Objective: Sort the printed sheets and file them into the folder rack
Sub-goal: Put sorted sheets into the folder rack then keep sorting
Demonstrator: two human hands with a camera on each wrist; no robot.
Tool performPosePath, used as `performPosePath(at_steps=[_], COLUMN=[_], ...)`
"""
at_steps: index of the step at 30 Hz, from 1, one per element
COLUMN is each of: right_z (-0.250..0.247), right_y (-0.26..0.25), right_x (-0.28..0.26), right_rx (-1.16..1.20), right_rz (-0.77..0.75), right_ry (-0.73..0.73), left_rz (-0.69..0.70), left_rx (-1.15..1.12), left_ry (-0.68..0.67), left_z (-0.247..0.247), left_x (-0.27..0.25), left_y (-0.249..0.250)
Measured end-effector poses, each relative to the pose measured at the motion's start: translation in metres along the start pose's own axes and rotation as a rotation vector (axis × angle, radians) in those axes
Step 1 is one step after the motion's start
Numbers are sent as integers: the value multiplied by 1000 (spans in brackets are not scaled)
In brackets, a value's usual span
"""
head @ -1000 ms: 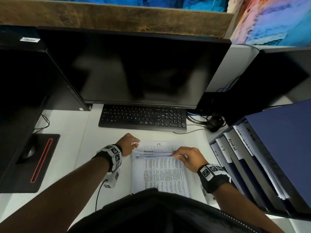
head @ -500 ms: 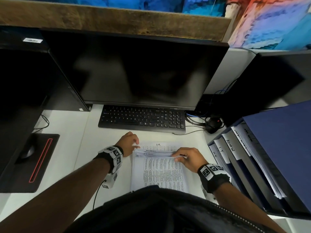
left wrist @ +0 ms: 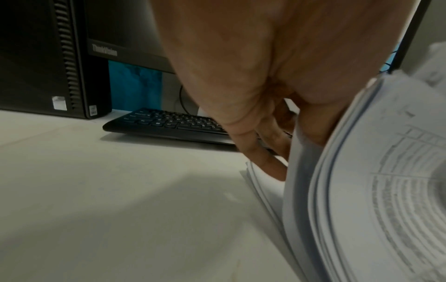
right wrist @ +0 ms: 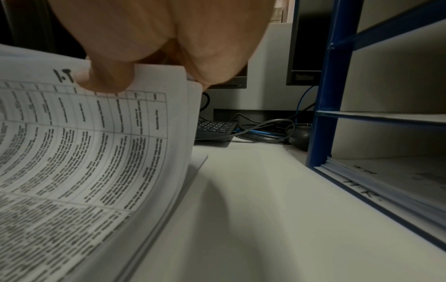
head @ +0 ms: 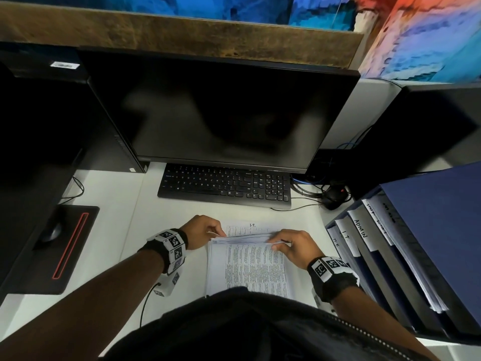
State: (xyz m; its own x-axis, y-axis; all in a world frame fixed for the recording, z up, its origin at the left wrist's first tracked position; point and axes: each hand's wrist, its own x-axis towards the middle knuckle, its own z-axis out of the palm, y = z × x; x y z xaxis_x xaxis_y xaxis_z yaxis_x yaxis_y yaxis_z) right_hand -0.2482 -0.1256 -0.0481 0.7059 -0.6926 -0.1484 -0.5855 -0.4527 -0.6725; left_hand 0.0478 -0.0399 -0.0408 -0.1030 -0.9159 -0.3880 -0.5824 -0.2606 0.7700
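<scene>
Printed sheets (head: pixel 250 264) stacked on table (head: pixel 112 230) just before keyboard (head: pixel 226 186). Left hand (head: pixel 201 230) and right hand (head: pixel 294 246) pinch lifted far edges, fingers curled round sheets. Folder rack (head: pixel 406 256) right of keyboard.

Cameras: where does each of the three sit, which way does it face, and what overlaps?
Head: above the desk, looking down at the sheets, left hand, right hand, both forearms and the folder rack.
Left wrist: low over the desk, facing the keyboard; palm and fingers show.
Right wrist: low, facing the lifted sheets and rack; thumb shows.
Shared: all three see the sheets and keyboard.
</scene>
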Motion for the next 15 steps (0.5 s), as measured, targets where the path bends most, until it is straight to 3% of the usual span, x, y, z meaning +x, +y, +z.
performPosePath(at_steps=[6,15], right_z=[0,0], right_y=[-1,-2], right_x=[-5,-9], right_rx=[-4,38], right_rz=[-21,-4], right_ry=[4,22], left_rz=[78,34], left_rx=[156,189], left_ry=[210,260], left_z=[2,1], left_x=[5,8], left_y=[-4,-2])
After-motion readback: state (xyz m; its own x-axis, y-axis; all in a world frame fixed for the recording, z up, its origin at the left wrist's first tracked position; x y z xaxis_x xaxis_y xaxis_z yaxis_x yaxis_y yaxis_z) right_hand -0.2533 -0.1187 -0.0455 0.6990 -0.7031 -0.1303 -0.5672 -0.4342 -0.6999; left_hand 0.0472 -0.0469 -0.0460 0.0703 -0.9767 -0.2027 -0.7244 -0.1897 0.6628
